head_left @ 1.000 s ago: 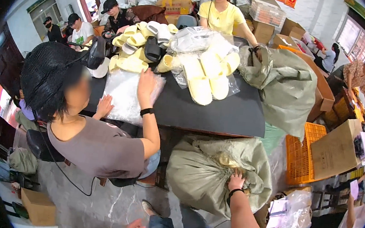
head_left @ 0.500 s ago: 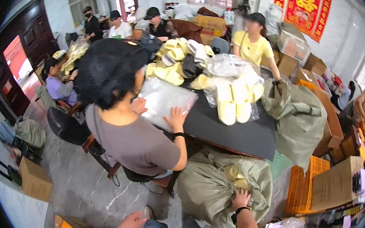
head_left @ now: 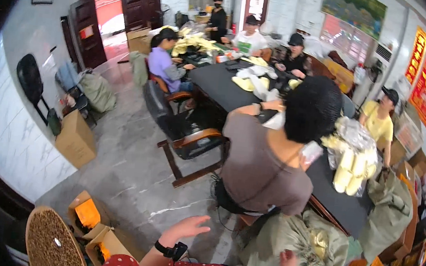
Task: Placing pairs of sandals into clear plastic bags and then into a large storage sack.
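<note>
Your view swings left. Your right hand (head_left: 287, 262), spread on sack (head_left: 274, 243) earlier, now curls; can't tell whether grip touches anything. Sack opening seems unattended. Your left hand (head_left: 187, 228) hovers empty, fingers apart. Sack slumps beside desk (head_left: 342, 209): creased olive cloth, glossy yellow contents (head_left: 319, 243).

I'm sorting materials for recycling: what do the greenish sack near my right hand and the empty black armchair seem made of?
The greenish sack: probably woven plastic, mostly dull, judging by its crisp folds. The black armchair: perhaps leather or imitation leather, from its smooth sheen; its armrests, probably varnished wood, by their brown gloss.
</note>
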Demonstrator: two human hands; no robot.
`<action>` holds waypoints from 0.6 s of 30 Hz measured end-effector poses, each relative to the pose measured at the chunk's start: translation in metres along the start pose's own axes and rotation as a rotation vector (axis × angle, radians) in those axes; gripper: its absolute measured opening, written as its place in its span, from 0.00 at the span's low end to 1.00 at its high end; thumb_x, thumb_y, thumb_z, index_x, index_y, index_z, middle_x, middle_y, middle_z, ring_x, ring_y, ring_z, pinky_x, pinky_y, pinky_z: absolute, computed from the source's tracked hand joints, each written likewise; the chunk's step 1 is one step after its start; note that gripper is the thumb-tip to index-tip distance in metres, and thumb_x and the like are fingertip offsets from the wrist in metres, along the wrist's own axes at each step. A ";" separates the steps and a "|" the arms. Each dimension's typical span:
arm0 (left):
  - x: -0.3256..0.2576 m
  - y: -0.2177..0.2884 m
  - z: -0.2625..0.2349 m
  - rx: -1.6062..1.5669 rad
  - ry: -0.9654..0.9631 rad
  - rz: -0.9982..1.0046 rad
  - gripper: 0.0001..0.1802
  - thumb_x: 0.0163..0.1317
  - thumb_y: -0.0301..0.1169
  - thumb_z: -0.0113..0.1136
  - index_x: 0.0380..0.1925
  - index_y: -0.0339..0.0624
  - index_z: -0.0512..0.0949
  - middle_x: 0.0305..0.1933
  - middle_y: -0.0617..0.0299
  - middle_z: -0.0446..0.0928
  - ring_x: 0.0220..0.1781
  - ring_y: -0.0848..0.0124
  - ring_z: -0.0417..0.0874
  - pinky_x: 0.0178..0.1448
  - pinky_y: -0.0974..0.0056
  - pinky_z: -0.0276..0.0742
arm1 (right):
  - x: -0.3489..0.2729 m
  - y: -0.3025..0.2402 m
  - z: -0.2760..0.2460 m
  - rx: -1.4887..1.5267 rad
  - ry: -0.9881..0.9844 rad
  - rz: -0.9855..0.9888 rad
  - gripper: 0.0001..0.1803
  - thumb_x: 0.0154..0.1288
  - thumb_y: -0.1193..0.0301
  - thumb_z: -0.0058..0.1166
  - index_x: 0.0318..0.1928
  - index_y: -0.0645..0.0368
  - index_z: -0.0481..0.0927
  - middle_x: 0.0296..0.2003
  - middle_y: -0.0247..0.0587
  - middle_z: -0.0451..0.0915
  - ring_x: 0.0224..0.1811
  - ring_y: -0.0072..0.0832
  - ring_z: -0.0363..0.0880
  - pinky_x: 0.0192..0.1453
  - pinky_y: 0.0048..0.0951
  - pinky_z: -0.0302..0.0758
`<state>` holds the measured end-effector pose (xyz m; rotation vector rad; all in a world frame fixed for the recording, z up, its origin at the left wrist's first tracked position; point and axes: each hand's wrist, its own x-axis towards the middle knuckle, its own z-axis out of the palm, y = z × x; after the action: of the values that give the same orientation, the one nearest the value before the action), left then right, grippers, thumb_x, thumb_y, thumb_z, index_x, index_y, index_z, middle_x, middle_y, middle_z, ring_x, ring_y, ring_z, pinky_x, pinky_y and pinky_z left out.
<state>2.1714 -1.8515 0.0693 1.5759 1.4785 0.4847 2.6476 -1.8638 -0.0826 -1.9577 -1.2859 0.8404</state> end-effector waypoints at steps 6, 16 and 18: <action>-0.060 -0.057 -0.107 -0.042 0.111 -0.013 0.32 0.65 0.50 0.57 0.63 0.43 0.69 0.60 0.46 0.75 0.63 0.53 0.75 0.63 0.55 0.72 | -0.053 -0.214 0.174 -0.101 -0.633 -0.300 0.22 0.61 0.63 0.62 0.52 0.62 0.79 0.41 0.51 0.84 0.42 0.41 0.84 0.47 0.36 0.79; -0.132 -0.191 -0.242 -0.167 0.236 -0.174 0.32 0.65 0.49 0.57 0.63 0.41 0.70 0.61 0.44 0.74 0.62 0.52 0.76 0.62 0.55 0.72 | -0.080 -0.354 0.410 -0.519 -1.151 -0.721 0.32 0.60 0.51 0.60 0.60 0.54 0.74 0.52 0.48 0.81 0.54 0.42 0.80 0.55 0.39 0.76; -0.134 -0.210 -0.268 -0.177 0.247 -0.235 0.32 0.64 0.49 0.58 0.62 0.41 0.71 0.60 0.44 0.75 0.61 0.52 0.76 0.61 0.56 0.73 | -0.070 -0.376 0.450 -0.656 -1.269 -0.753 0.33 0.60 0.49 0.59 0.61 0.53 0.74 0.52 0.48 0.80 0.55 0.43 0.79 0.56 0.40 0.75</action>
<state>1.8100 -1.9108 0.0791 1.2181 1.7310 0.6712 2.0725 -1.7364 -0.0397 -0.9267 -3.0525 1.3842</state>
